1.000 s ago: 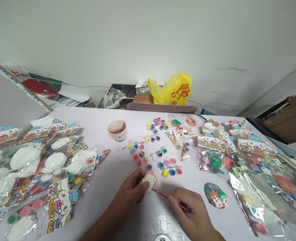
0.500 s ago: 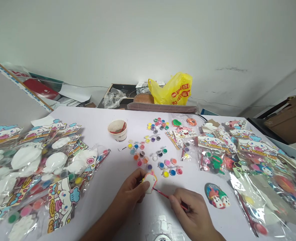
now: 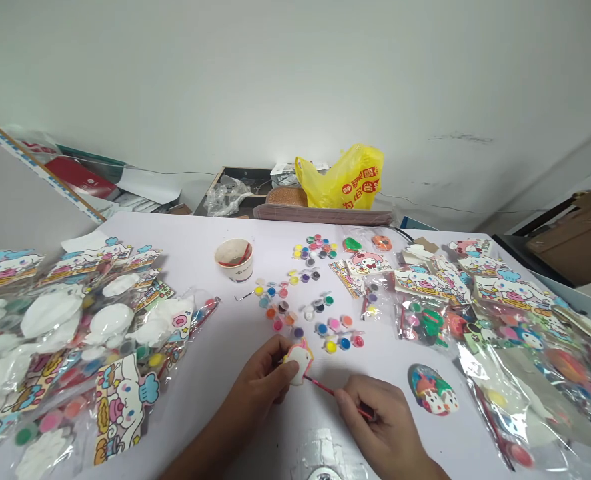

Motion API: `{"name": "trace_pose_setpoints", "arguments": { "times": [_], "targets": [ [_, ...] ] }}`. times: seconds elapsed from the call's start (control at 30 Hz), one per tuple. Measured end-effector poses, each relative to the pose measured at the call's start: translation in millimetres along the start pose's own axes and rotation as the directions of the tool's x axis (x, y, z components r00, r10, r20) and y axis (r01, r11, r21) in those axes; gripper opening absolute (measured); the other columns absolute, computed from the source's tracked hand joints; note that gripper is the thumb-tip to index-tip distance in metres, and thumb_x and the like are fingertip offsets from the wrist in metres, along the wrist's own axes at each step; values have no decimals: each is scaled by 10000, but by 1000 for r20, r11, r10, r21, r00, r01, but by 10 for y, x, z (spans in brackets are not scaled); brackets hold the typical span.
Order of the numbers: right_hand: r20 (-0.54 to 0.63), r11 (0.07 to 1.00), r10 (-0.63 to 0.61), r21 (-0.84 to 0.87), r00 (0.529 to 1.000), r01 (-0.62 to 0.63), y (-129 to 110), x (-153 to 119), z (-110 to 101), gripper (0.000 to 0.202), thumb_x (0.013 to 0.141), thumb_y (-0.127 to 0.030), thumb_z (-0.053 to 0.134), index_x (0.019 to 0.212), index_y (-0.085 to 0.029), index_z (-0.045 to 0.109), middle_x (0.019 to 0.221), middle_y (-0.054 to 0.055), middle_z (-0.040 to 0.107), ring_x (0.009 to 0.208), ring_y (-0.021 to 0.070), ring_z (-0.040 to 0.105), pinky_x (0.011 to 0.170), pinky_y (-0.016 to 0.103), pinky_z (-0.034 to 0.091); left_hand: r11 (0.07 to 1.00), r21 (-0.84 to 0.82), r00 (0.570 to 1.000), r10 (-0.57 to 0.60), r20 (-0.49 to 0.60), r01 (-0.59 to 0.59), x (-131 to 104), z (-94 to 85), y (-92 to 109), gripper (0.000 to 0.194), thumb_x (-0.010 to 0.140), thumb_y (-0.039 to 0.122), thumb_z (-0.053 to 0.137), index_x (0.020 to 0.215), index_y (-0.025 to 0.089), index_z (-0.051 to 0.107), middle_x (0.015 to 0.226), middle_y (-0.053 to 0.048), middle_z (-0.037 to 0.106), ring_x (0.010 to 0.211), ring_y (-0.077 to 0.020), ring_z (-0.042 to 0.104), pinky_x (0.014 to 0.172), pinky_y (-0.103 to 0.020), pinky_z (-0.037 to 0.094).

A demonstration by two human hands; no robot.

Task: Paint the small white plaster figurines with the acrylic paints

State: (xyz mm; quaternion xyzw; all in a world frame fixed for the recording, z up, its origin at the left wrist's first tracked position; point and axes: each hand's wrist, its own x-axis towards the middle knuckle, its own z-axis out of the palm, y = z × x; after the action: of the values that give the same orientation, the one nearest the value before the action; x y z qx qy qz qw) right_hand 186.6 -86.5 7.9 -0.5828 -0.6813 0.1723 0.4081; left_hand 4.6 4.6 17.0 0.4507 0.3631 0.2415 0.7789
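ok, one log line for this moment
left hand: holds figurine | right hand: holds brush, tip at figurine's edge | paints: beyond hands | cup: left of paints

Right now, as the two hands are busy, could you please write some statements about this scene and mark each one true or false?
1. The left hand holds a small, mostly white figure. True.
2. The right hand holds a pair of scissors. False: the right hand holds a thin red brush.
3. The cup on the table has something red in it. True.
4. The plastic bag behind the table is blue. False: the plastic bag is yellow.
5. Small paint pots lie beyond the hands. True.
6. The round painted piece lies to the left of both hands. False: the round painted piece lies to the right of the right hand.
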Motion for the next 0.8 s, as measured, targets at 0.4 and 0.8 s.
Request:
{"name": "trace_pose_setpoints", "arguments": {
  "times": [0.4,0.8],
  "targets": [
    [-22,1000,32,-1,999,-32,-7,-5,1,364,938,-209,480,583,-191,400,514,-42,413,460,90,393,465,204,316,1000,-4,1000,-3,-1,3,4,9,9,284,804,424,652,798,183,501,627,66,395,532,-82,235,510,-248,170],
    [-108,968,222,140,969,-206,56,-25,112,415,950,-314,465,560,-186,411,515,-40,367,487,105,345,483,233,268,988,-148,999,50,-10,-51,127,-15,-41,290,777,383,707,824,168,519,626,73,390,500,-55,201,488,-234,132]
  ]
}}
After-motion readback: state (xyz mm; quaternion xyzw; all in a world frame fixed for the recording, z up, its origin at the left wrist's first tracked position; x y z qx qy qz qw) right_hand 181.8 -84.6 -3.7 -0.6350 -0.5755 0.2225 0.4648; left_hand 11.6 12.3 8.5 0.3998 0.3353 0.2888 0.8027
